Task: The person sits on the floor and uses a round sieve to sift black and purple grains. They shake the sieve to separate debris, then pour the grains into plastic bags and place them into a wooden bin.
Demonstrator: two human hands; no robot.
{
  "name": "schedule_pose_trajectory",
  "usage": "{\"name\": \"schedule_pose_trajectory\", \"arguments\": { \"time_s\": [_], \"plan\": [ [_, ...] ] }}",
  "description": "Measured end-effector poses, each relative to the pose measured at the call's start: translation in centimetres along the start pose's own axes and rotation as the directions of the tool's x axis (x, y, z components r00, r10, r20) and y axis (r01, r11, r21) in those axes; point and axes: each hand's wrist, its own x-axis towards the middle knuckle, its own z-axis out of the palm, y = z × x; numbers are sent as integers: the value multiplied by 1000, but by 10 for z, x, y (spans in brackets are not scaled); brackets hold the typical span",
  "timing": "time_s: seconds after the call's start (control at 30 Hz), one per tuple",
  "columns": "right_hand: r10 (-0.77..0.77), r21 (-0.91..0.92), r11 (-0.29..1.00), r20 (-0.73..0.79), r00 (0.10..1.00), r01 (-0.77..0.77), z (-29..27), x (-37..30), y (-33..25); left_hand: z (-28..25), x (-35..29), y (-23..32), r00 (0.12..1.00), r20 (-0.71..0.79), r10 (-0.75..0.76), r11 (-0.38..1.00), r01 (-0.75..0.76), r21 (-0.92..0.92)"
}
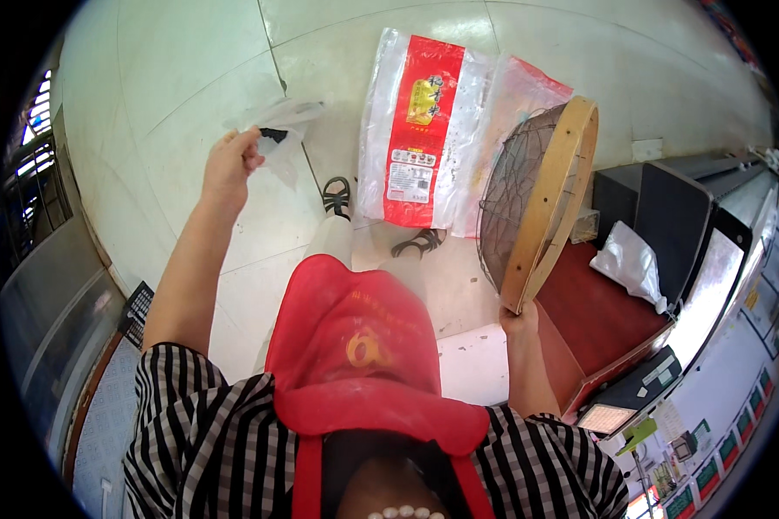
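My left hand [231, 164], raised at the left with the fingers closed, grips a thin clear plastic bag [290, 114]. Something small and dark shows beside the fingertips, too unclear to name. On the right, my right hand [519, 318] is closed round the lower edge of a round sieve [541, 208]. The sieve has a wooden rim and a wire mesh and is held tilted on its side. Beyond my feet a flattened red and white plastic sack [437, 104] lies on the floor. Another pinkish plastic sack [528, 82] lies beside it, partly behind the sieve.
To the right stands a reddish-brown surface [580, 294] bearing a crumpled white plastic bag [630, 264], next to a dark panel [671, 216]. A black device [636, 389] sits at the lower right. At the left are a glass-fronted cabinet [56, 294] and a black crate [137, 313].
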Motion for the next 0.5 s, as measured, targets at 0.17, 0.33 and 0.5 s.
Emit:
{"name": "schedule_pose_trajectory", "arguments": {
  "time_s": [0.17, 0.33, 0.5],
  "plan": [
    [-5, -34, 999, -5, 1000, 5, -4, 16, 1, -33, 9, 33, 999, -26, -42, 995, 39, -94],
    [9, -15, 1000, -32, 999, -10, 0, 27, 0, -44, -1, 52, 991, 19, -133, 981, 134, -139],
    [-6, 66, 998, -91, 996, 13, 5, 24, 1, -17, -17, 68, 980, -21, -196, 946, 183, -266]
  ]
}}
